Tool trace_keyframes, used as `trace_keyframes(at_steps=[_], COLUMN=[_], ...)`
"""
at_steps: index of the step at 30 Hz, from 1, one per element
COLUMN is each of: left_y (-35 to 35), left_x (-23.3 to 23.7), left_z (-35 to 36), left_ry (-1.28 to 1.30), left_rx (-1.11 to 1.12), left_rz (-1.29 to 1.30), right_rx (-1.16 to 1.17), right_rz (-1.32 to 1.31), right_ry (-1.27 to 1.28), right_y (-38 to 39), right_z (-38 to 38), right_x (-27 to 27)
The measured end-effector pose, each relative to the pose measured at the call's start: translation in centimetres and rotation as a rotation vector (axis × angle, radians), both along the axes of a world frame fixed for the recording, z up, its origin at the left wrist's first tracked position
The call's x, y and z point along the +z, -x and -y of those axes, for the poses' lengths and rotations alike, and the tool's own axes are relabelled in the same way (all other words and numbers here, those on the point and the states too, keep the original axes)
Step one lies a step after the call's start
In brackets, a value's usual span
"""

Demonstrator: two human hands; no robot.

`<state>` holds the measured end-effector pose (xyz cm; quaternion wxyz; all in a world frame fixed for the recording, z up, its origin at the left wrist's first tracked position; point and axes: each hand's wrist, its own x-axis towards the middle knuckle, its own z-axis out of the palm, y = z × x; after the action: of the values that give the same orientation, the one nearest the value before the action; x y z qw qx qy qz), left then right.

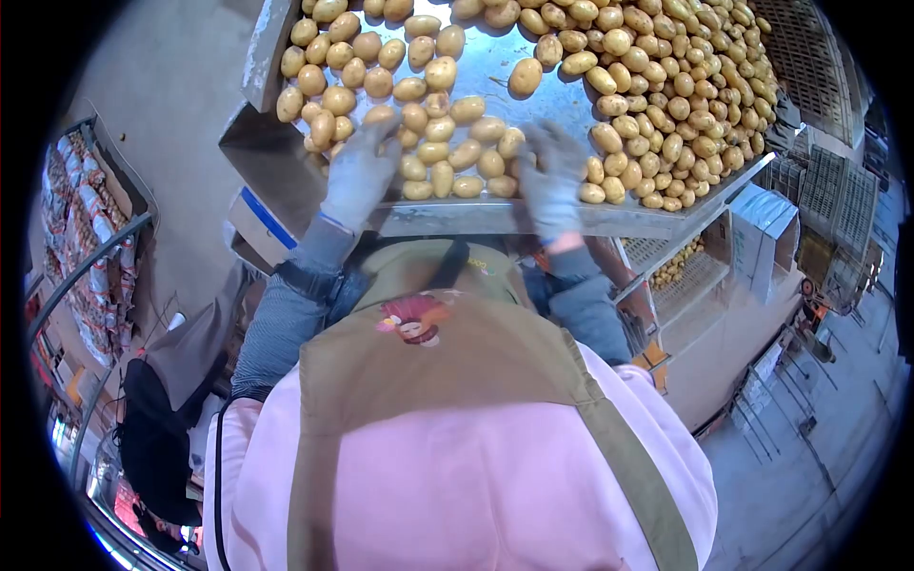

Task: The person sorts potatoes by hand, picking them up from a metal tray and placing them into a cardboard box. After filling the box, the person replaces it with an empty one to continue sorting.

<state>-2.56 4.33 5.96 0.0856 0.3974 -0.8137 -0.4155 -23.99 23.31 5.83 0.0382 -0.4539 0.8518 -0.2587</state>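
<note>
Yellow-skinned potatoes [464, 154] lie loose between my two gloved hands on a metal sorting table [562, 99]. My left hand [360, 178], in a pale work glove, reaches over the table's front edge with its fingers stretched out against the potatoes at the left. On the other side, my right hand [554, 179] wears a similar glove. Its fingers are spread and slightly blurred, beside the potatoes near the front lip; no potato shows gripped in it. A dense heap of potatoes [681, 95] lies to the right of that hand.
A raised metal side wall [262, 62] bounds the table at left. Below its right end stand a crate of potatoes [678, 262] and a cardboard box [762, 238]. Filled bags [90, 238] are stacked at far left. Another person [157, 438] in dark clothing is at lower left.
</note>
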Motion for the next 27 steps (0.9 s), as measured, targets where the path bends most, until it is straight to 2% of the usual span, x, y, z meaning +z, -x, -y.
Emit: trace_keyframes(at_steps=[1, 2, 3, 4, 5, 6, 8, 9, 10, 11, 12, 13, 14, 16, 17, 18, 19, 20, 21, 23, 24, 25, 26, 27], left_y=[0.5, 1.2, 2.1, 3.0, 3.9, 5.4, 8.6, 9.3, 9.9, 10.3, 10.5, 10.3, 9.6, 7.9, 7.7, 7.6, 7.1, 6.5, 6.0, 5.5, 5.1, 4.4, 4.0, 4.0], left_x=[0.0, 0.1, 0.3, 0.4, 0.2, 0.3, 0.6, -0.3, -1.3, -2.2, -2.6, -1.5, -0.9, 1.2, 3.6, 5.9, 6.3, 6.1, 5.7, 4.9, 4.8, 4.4, 4.0, 4.0], left_z=[0.4, 0.9, 1.4, 1.9, 2.4, 2.7, 3.0, 2.5, 2.6, 3.2, 3.7, 4.1, 4.1, 3.0, 1.4, -0.6, -3.2, -5.2, -5.9, -6.1, -5.2, -4.1, -3.2, -2.6], left_ry=[0.010, 0.029, 0.047, 0.066, 0.064, 0.047, 0.019, 0.214, 0.237, 0.266, 0.292, 0.117, 0.050, 0.027, -0.056, -0.140, -0.078, -0.013, -0.026, -0.054, -0.205, -0.198, -0.189, -0.147], left_rx=[0.014, -0.013, -0.039, -0.065, -0.115, -0.200, -0.376, -0.451, -0.473, -0.496, -0.524, -0.438, -0.331, -0.210, -0.241, -0.264, -0.440, -0.611, -0.618, -0.635, -0.485, -0.385, -0.285, -0.288], left_rz=[-0.013, -0.004, 0.004, 0.012, 0.000, 0.158, 0.478, 0.461, 0.457, 0.452, 0.447, 0.435, 0.358, 0.142, 0.172, 0.206, 0.130, 0.052, 0.002, -0.101, -0.072, -0.032, 0.004, 0.037], right_rx=[-0.094, -0.269, -0.342, -0.435, -0.469, -0.504, -0.448, -0.274, -0.211, -0.087, -0.064, -0.082, -0.098, -0.246, -0.318, -0.420, -0.466, -0.368, -0.273, 0.130, -0.138, -0.250, -0.374, -0.501], right_rz=[-0.105, -0.095, -0.207, -0.281, -0.244, -0.206, -0.162, -0.259, -0.149, -0.169, -0.022, 0.135, 0.281, 0.603, 0.768, 1.003, 1.290, 1.236, 1.180, 0.373, 0.610, 0.464, 0.419, 0.381], right_ry=[0.015, -0.252, -0.355, -0.425, -0.478, -0.530, -0.544, -0.456, -0.361, -0.338, -0.203, -0.011, 0.186, 0.231, 0.253, 0.146, 0.349, 0.361, 0.377, 0.001, 0.029, -0.118, -0.130, -0.139], right_y=[1.3, 3.1, 4.2, 5.2, 5.4, 5.5, 2.8, 2.5, 1.5, 1.3, 1.3, 1.5, 1.7, 0.6, -0.8, -2.0, -3.8, -4.4, -5.1, -3.7, -3.5, -2.3, 0.1, 2.5], right_z=[-2.2, -4.8, -6.7, -9.2, -10.6, -11.2, -7.8, -7.3, -5.1, -3.9, -2.8, -2.1, -1.8, -2.4, -3.0, -2.0, -2.2, -3.1, -4.0, -7.9, -10.3, -11.6, -16.6, -21.7], right_x=[0.4, 0.7, 2.2, 1.4, 0.5, -0.1, -0.2, -2.2, -0.9, -0.1, 0.4, 1.1, 1.7, 2.7, 3.5, 7.4, 7.5, 7.2, 6.9, 6.6, 7.2, 10.8, 9.9, 9.1])
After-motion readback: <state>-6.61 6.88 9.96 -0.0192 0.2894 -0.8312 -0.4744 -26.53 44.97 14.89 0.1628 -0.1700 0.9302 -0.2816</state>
